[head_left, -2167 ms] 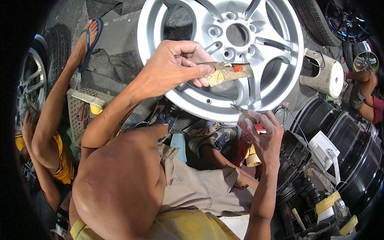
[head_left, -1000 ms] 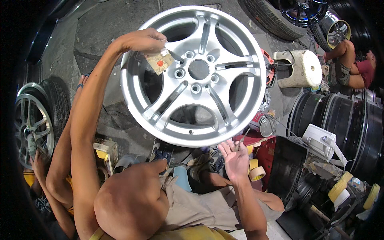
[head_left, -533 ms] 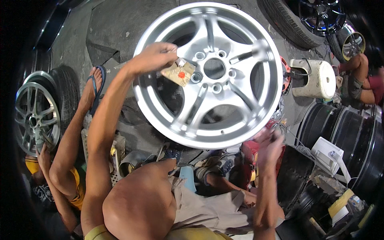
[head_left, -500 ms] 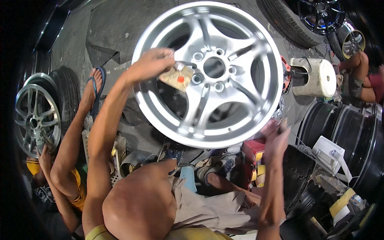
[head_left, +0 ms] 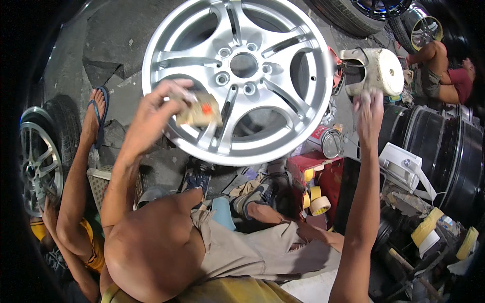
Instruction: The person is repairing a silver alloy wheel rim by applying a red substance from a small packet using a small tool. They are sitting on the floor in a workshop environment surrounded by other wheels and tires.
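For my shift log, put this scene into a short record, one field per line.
Left grip: closed on a tan card bearing an orange-red dab
Card: in front of the wheel's lower left; contact unclear
Wheel: silver, double spokes, facing the camera
Right grip: raised right of the wheel; blurred, contents unclear
Tape rolls: yellow, at the red box
Stool: white, right of the wheel
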Action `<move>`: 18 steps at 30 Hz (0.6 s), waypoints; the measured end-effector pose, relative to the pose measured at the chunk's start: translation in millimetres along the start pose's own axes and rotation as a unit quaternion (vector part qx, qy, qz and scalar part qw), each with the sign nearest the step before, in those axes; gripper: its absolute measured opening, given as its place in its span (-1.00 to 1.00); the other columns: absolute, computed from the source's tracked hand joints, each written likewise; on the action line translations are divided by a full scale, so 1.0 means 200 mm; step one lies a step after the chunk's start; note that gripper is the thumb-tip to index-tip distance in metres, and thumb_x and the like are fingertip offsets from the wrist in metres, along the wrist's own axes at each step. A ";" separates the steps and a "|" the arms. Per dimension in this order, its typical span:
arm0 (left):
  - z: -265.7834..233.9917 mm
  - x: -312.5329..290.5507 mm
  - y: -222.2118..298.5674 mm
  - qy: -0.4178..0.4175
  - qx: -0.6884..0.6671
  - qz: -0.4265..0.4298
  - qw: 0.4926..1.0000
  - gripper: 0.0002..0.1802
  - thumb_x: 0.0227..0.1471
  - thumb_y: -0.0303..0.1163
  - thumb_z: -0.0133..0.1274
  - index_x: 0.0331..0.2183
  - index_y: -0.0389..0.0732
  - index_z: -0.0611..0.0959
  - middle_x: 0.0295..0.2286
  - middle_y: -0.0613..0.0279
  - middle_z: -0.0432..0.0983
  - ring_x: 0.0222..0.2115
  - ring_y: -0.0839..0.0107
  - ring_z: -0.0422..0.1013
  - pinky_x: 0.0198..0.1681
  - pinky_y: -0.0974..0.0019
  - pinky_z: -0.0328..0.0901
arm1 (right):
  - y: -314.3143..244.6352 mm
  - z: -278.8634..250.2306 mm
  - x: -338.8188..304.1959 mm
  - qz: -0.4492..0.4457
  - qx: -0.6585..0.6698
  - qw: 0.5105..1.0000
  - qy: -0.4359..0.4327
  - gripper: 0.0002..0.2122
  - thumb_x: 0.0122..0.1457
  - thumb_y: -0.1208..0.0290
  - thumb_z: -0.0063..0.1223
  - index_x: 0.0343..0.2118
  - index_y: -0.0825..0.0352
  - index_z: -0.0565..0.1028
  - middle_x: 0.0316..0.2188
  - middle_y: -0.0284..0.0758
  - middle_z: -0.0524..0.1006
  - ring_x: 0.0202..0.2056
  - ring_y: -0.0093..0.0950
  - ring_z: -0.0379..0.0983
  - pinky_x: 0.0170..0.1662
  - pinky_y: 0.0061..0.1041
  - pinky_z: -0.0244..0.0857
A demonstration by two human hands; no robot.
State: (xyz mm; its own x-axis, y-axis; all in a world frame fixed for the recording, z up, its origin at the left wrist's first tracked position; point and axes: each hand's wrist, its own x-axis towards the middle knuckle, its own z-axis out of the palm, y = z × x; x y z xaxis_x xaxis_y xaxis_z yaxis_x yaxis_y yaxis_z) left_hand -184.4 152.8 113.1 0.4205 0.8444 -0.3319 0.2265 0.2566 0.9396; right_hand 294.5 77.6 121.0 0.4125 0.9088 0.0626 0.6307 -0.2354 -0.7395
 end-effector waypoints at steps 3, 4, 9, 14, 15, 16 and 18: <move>-0.06 0.00 -0.05 0.112 -0.115 0.016 0.987 -0.87 0.16 -0.35 0.11 -0.27 -0.18 0.64 -0.40 0.41 0.54 -0.32 0.64 0.41 -0.13 0.47 0.27 | 0.06 -0.10 -0.47 0.077 0.038 0.996 0.005 -0.82 0.41 0.42 -0.20 -0.09 0.38 0.40 -0.48 -0.42 0.40 -0.50 -0.66 0.26 -0.42 -0.62 0.18; -0.07 -0.01 -0.06 0.125 -0.127 0.020 0.984 -0.85 0.17 -0.33 0.12 -0.25 -0.18 0.63 -0.41 0.42 0.53 -0.34 0.64 0.39 -0.15 0.48 0.27 | 0.07 -0.11 -0.62 0.117 0.016 0.993 0.004 -0.84 0.37 0.47 -0.21 -0.10 0.36 0.41 -0.49 -0.43 0.38 -0.52 -0.67 0.23 -0.45 -0.61 0.16; -0.07 -0.06 -0.09 0.171 -0.199 0.037 0.964 -0.80 0.20 -0.31 0.16 -0.21 -0.22 0.63 -0.43 0.44 0.49 -0.40 0.67 0.35 -0.21 0.52 0.25 | -0.04 0.00 -1.20 0.316 0.143 0.938 -0.017 -0.86 0.43 0.36 -0.14 -0.24 0.30 0.39 -0.52 -0.47 0.36 -0.51 -0.69 0.23 -0.42 -0.64 0.14; -0.04 -0.10 -0.04 0.154 -0.238 0.053 0.958 -0.84 0.20 -0.37 0.18 -0.23 -0.23 0.62 -0.41 0.40 0.51 -0.41 0.67 0.36 -0.22 0.50 0.28 | -0.13 0.12 -1.34 0.238 0.176 0.954 -0.043 -0.86 0.43 0.39 -0.01 -0.16 0.37 0.44 -0.37 -0.42 0.48 -0.40 -0.69 0.37 -0.31 -0.63 0.32; -0.03 -0.10 -0.03 0.150 -0.246 0.057 0.956 -0.85 0.19 -0.38 0.19 -0.23 -0.23 0.62 -0.40 0.39 0.51 -0.41 0.67 0.36 -0.23 0.49 0.29 | -0.15 0.13 -1.34 0.221 0.179 0.958 -0.037 -0.86 0.43 0.38 -0.01 -0.16 0.37 0.45 -0.37 -0.41 0.49 -0.38 -0.68 0.39 -0.30 -0.63 0.34; -0.01 -0.11 0.00 0.146 -0.254 0.060 0.954 -0.86 0.19 -0.40 0.19 -0.23 -0.23 0.62 -0.40 0.39 0.52 -0.41 0.66 0.37 -0.23 0.48 0.30 | -0.17 0.14 -1.34 0.204 0.181 0.962 -0.032 -0.85 0.43 0.38 -0.01 -0.15 0.37 0.45 -0.36 -0.40 0.49 -0.37 -0.68 0.41 -0.29 -0.63 0.36; 0.00 -0.14 0.06 0.137 -0.266 0.085 0.950 -0.87 0.19 -0.43 0.19 -0.24 -0.23 0.62 -0.39 0.36 0.54 -0.41 0.65 0.38 -0.25 0.49 0.32 | -0.20 0.14 -1.34 0.205 0.192 0.959 -0.033 -0.87 0.43 0.39 -0.04 -0.15 0.36 0.42 -0.36 -0.40 0.48 -0.38 -0.66 0.44 -0.28 -0.61 0.39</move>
State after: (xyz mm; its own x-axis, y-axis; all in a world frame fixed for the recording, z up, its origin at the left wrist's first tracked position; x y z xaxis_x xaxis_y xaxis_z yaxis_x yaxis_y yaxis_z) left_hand -193.2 131.7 132.8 0.1500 0.9668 -0.2067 -0.3318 0.2461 0.9107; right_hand 140.7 -147.6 114.5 0.5245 0.7892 -0.3196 0.1297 -0.4450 -0.8861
